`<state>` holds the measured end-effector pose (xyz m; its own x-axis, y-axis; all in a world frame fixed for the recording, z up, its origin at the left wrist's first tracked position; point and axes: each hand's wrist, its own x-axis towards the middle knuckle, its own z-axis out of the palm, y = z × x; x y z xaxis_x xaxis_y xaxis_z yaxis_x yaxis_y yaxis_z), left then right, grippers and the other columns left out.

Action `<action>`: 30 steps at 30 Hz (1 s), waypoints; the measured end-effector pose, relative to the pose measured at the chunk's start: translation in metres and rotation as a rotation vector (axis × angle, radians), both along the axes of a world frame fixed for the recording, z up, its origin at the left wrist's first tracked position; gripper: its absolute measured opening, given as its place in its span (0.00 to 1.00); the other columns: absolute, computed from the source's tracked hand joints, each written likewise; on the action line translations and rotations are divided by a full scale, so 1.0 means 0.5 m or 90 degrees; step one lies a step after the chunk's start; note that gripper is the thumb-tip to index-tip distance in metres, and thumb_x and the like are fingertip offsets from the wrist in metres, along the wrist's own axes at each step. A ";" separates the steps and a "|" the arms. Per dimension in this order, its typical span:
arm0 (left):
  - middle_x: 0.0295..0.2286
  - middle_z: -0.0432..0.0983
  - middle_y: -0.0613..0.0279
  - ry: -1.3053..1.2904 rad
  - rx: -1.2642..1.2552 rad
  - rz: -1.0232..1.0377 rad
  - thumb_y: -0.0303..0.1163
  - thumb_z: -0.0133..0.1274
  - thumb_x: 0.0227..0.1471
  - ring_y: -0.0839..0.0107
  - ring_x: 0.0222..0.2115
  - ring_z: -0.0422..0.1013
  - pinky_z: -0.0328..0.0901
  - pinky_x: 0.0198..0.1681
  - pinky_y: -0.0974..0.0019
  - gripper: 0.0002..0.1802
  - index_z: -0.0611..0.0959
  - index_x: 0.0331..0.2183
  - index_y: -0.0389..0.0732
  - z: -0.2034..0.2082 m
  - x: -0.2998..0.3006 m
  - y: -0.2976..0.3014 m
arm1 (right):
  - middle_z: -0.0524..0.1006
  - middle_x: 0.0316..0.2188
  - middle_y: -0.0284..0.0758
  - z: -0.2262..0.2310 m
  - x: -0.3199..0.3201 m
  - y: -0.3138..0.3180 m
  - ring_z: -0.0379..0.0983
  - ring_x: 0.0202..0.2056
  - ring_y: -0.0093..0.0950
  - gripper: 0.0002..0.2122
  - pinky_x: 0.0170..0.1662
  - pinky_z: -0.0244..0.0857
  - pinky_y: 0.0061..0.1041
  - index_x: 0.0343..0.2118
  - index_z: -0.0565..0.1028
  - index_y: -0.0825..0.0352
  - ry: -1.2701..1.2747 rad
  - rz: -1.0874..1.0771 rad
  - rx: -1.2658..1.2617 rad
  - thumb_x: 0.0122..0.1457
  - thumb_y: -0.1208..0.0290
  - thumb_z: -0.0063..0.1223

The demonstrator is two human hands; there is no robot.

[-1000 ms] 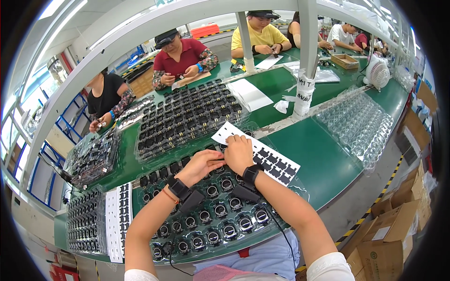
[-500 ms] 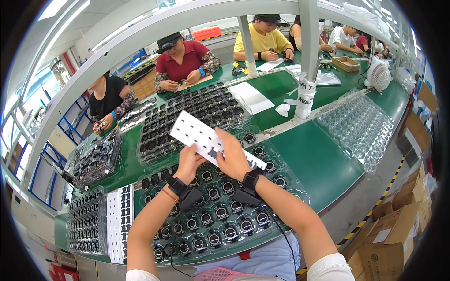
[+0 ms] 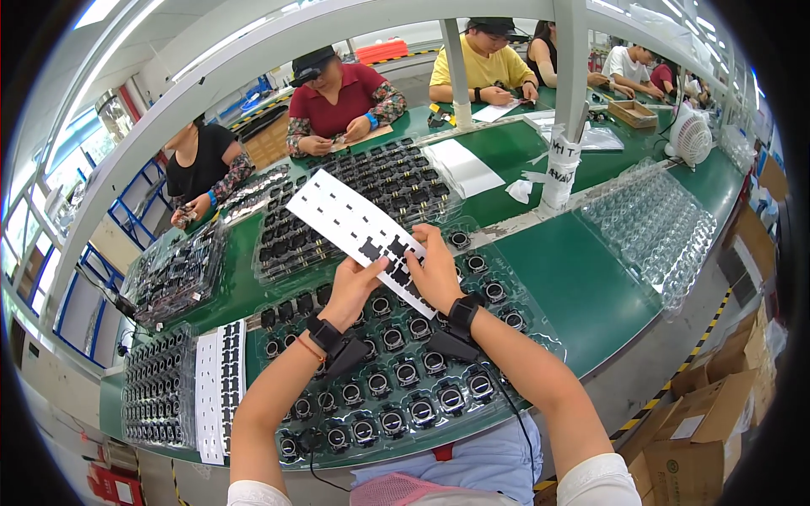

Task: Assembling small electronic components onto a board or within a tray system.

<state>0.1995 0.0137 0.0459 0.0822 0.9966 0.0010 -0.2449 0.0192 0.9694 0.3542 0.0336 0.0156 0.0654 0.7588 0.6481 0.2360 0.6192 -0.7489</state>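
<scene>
A long white sheet with rows of black cut-out stickers (image 3: 348, 215) is held at a slant above the tray. My left hand (image 3: 356, 291) grips its near edge, thumb on top beside the black pieces and fingers underneath. On the sheet's right side, my right hand (image 3: 434, 274) is closed, its thumb and fingers at the black stickers. Whether a sticker is pinched there cannot be made out. Under both hands lies a clear plastic tray (image 3: 527, 337) with rows of black square parts with round rings (image 3: 393, 339). Black straps with small black boxes circle both wrists.
More sticker sheets (image 3: 208, 396) lie at left beside a filled tray (image 3: 158, 388). Stacked trays of black parts (image 3: 354, 202) stand beyond. At right are clear trays (image 3: 650, 219), a white fan (image 3: 692, 135) and a post (image 3: 567, 110). Several co-workers sit across the green table (image 3: 574, 295).
The sheet has turned and tilted, so more black stickers show at its lower end. My right hand has shifted from lying across the sheet to its right edge. The view has moved slightly.
</scene>
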 end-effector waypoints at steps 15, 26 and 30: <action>0.36 0.71 0.66 -0.064 0.021 -0.030 0.30 0.47 0.53 0.77 0.37 0.68 0.63 0.39 0.70 0.12 0.74 0.40 0.36 0.012 0.028 -0.015 | 0.68 0.37 0.40 0.032 0.009 -0.017 0.67 0.38 0.38 0.12 0.40 0.62 0.28 0.34 0.68 0.67 -0.035 0.080 0.095 0.48 0.73 0.56; 0.37 0.72 0.65 0.021 0.109 0.005 0.28 0.47 0.53 0.79 0.36 0.68 0.63 0.37 0.71 0.11 0.74 0.40 0.36 0.001 0.022 -0.014 | 0.70 0.35 0.38 0.026 0.004 -0.016 0.69 0.31 0.29 0.09 0.32 0.64 0.22 0.28 0.66 0.69 -0.015 0.092 0.118 0.46 0.77 0.57; 0.39 0.71 0.64 -0.042 0.076 0.003 0.28 0.47 0.53 0.75 0.40 0.67 0.62 0.41 0.69 0.13 0.72 0.42 0.36 0.009 0.032 -0.017 | 0.70 0.35 0.38 0.024 0.005 -0.013 0.69 0.29 0.28 0.08 0.31 0.64 0.22 0.25 0.67 0.70 -0.004 0.082 0.115 0.46 0.78 0.56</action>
